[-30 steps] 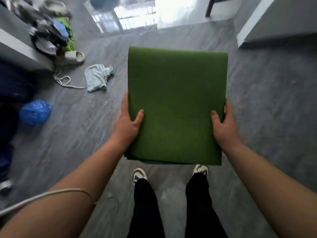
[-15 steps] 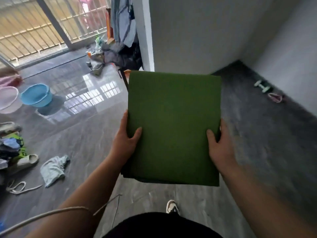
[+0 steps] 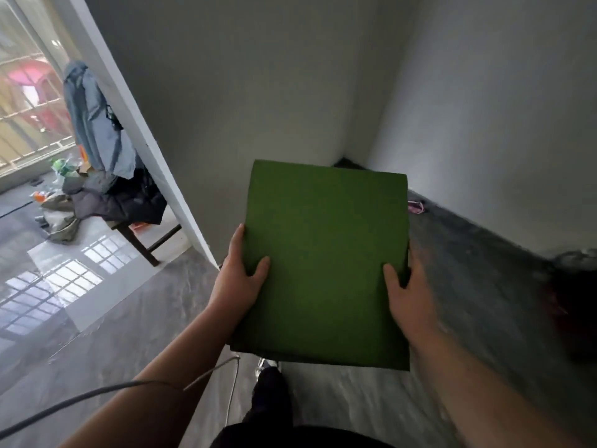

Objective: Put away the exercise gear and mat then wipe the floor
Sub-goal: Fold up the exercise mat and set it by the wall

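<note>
1. Left hand (image 3: 240,279) grip: thumb lies flat on top of the folded green mat (image 3: 326,253), fingers tucked out of sight under the left edge. Pinching the mat between thumb and fingers, I judge; the underside is hidden.
2. Right hand (image 3: 405,292) grip: the mirror of it, thumb on top near the right edge, fingers wrapped below. Both grips sit on the near half of the mat, at 9 and 3 o'clock of it. My read: a clamp on each side keeps the folded layers from sliding apart or flopping open.
3. The mat is held off the floor, roughly level, out in front of the body with the far edge tipped a little up. Layered edges show along the near side, so it is folded, not rolled.
4. Past the mat at 12 o'clock: a bare corner where two pale walls meet the dark floor (image 3: 468,286). I take it as the likely stowing spot; not certain.
5. At 2 o'clock, on the floor against the wall, a small pink item (image 3: 415,206); too small to name.
6. At 10 o'clock, a chair heaped with clothes (image 3: 106,189), well apart.
7. A thin cable (image 3: 206,373) trails across the left forearm.
8. Task standing: mat in hand, not yet put down; wiping undone, as far as I can judge.
</note>
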`<state>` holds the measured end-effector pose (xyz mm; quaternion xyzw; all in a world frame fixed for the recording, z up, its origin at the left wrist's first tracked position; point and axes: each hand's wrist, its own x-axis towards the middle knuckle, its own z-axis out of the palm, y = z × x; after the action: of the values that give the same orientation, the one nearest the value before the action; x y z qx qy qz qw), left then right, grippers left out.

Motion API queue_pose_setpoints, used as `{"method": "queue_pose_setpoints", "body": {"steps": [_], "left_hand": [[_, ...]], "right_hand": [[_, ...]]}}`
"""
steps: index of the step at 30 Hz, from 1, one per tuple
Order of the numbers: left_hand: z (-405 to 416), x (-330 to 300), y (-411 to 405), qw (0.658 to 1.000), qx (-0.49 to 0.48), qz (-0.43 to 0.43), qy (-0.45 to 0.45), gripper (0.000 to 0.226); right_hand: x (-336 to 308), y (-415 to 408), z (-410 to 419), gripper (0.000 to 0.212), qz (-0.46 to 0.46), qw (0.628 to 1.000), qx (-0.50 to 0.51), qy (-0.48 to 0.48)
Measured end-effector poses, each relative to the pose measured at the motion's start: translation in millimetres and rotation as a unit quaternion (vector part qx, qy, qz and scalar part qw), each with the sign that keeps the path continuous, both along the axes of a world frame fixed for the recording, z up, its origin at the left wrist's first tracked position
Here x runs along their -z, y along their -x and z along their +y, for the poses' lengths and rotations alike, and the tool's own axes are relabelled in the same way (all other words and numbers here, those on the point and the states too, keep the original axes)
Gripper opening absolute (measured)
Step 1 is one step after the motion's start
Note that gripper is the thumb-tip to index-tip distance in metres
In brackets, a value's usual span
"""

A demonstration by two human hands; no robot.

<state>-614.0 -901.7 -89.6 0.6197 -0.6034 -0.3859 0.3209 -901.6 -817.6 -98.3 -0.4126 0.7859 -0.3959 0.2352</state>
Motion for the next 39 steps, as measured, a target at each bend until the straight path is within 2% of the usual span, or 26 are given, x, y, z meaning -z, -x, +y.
{"method": "queue_pose_setpoints", "body": {"steps": [4,7,9,19,27,39], "left_hand": [[-95.7,-0.8,20.3,0.998,0.059,0.004,0.004,0.078],[-159.3,-4.7,41.6,0.995,0.096,0.003,-0.003,0.079],[-197.0,-7.7,58.3,0.992,0.124,0.005,-0.007,0.078],[-326.8,-4.8,156.5,0.978,0.206,-0.034,-0.003,0.077],[-408.6,13.6,309.9,0.966,0.255,-0.034,0.005,0.078],[-480.9,30.6,530.8,0.944,0.331,-0.007,0.009,0.080]], "right_hand": [[-11.7,8.2,-66.0,0.084,0.009,0.998,0.055,-0.025],[-28.6,14.8,-107.4,0.066,-0.009,0.996,0.083,-0.019],[-34.1,23.9,-131.1,0.062,-0.026,0.994,0.103,-0.012],[-21.4,96.8,-223.7,0.065,-0.086,0.980,0.181,-0.008],[-2.5,226.4,-282.3,0.065,-0.103,0.966,0.235,0.022],[8.3,423.6,-338.9,0.068,-0.085,0.950,0.302,-0.015]]}}
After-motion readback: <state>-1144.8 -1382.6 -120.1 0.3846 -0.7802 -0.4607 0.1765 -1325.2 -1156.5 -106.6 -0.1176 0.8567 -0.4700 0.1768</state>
